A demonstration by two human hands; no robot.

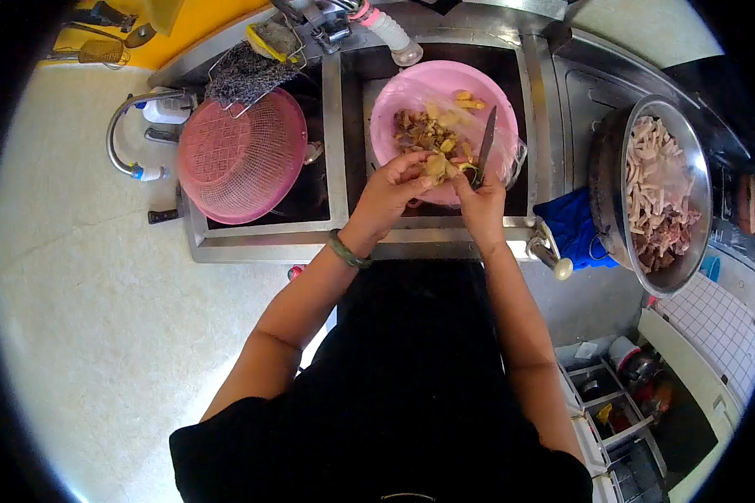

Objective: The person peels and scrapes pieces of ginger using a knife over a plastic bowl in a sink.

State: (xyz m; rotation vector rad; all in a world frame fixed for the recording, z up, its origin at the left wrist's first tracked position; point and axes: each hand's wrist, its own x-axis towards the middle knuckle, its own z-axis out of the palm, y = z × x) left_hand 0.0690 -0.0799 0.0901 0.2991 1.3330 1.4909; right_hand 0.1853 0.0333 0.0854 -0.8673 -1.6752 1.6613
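My left hand (387, 191) is closed around a knobbly yellow-brown piece of ginger (435, 168). Beside it, my right hand (483, 201) grips a knife (487, 138), its dark blade pointing away from me; the handle is hidden in the palm. The right fingertips also come up to the ginger. Both hands are over the near side of a pink basin (383, 99) in the sink. Inside the basin lies a clear plastic bag (512, 151), with several more ginger pieces (424, 134) on it. A few peeled-looking yellow pieces (470, 101) sit toward the back.
A pink mesh colander (243, 155) leans in the left sink compartment, beneath a dark scouring mesh (247, 74). The tap's hose (390, 38) hangs over the basin's back rim. At the right stands a steel bowl (703, 180) of pale meat pieces (654, 180), next to a blue cloth (575, 230).
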